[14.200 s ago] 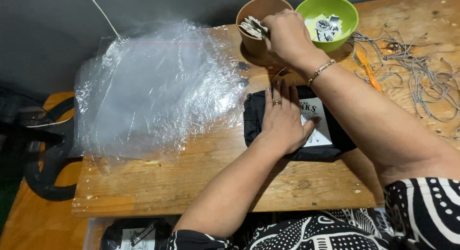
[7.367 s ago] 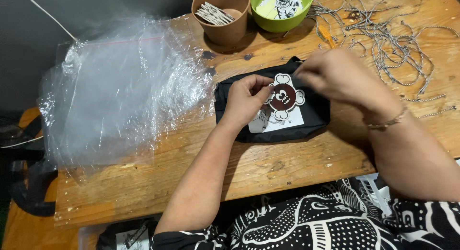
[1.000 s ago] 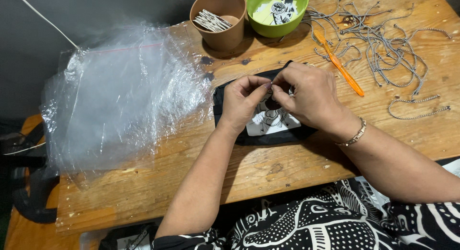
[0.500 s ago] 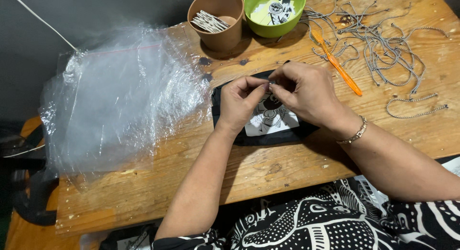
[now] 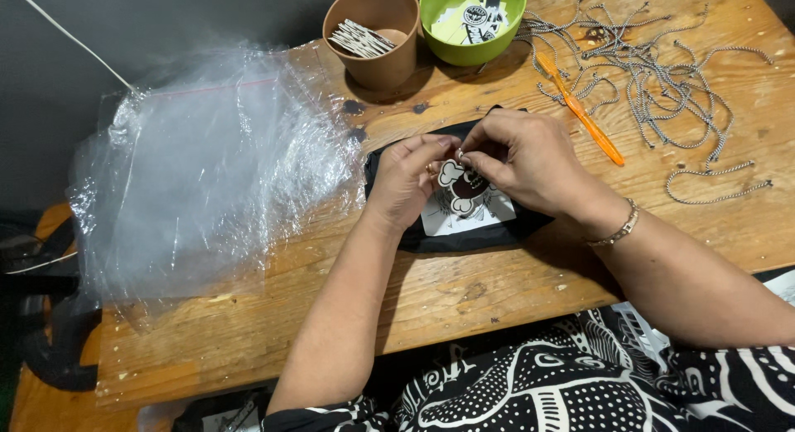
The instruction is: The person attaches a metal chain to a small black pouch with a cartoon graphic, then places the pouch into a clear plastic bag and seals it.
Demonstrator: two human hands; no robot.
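1. While both hands are meeting over the folded black fabric piece [image 5: 464, 233], the left hand [image 5: 407, 179] and the right hand [image 5: 522, 159] are pinching the top of a small white-edged cartoon tag with a dark red middle [image 5: 465, 190]; the fingertips [image 5: 460, 154] are closing on something tiny there, too small to make out.
2. Under the tag, a white printed card [image 5: 464, 221] is lying on the black fabric, which is resting flat on the worn wooden table [image 5: 464, 299], roughly mid-table and just in front of the person.
3. Just left of the fabric, a crumpled stack of clear plastic bags [image 5: 207, 167] is spreading wide, touching the fabric's left edge and hanging over the table's left side.
4. Behind the hands, a brown paper cup holding small printed slips [image 5: 373, 34] is standing beside a green bowl of white cut-out stickers [image 5: 474, 22], both near the far edge.
5. To the right, an orange plastic tool [image 5: 578, 109] is lying slantwise, and a loose tangle of grey-and-white cords [image 5: 662, 76] is sprawling across the far right corner.
6. Bare wood is lying open along the near edge and right of the right forearm.
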